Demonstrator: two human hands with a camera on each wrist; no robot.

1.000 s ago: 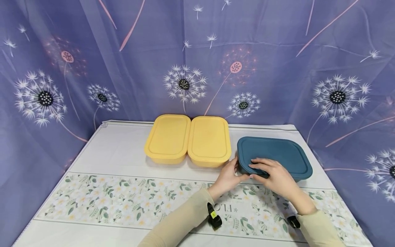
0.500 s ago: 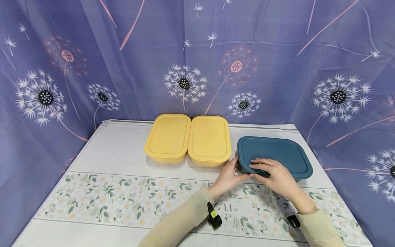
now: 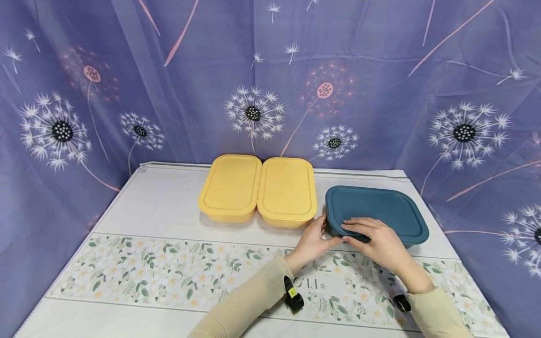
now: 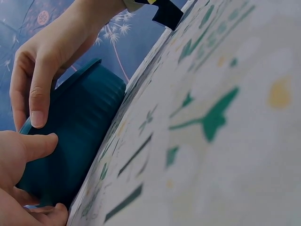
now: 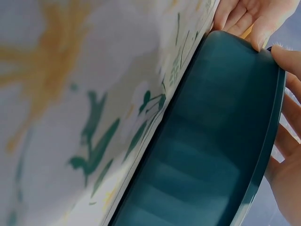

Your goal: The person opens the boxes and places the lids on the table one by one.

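Observation:
A dark teal lidded food container (image 3: 412,245) stands on the right of the table, its lid (image 3: 380,206) seated on top. My left hand (image 3: 312,243) holds the box at its near left corner, thumb on the front wall and fingers around the left side. My right hand (image 3: 380,241) lies over the lid's near edge, fingers on top and thumb at the rim beside the left thumb. In the left wrist view, the right thumb (image 4: 39,108) reaches down over the rim. The right wrist view shows the box's front wall (image 5: 211,127) and both hands at its corner.
Two yellow lidded containers, a left one (image 3: 231,185) and a right one (image 3: 287,190), stand side by side to the left. A white cloth with a floral band (image 3: 160,272) covers the table. Purple dandelion curtains (image 3: 190,84) hang behind and at both sides.

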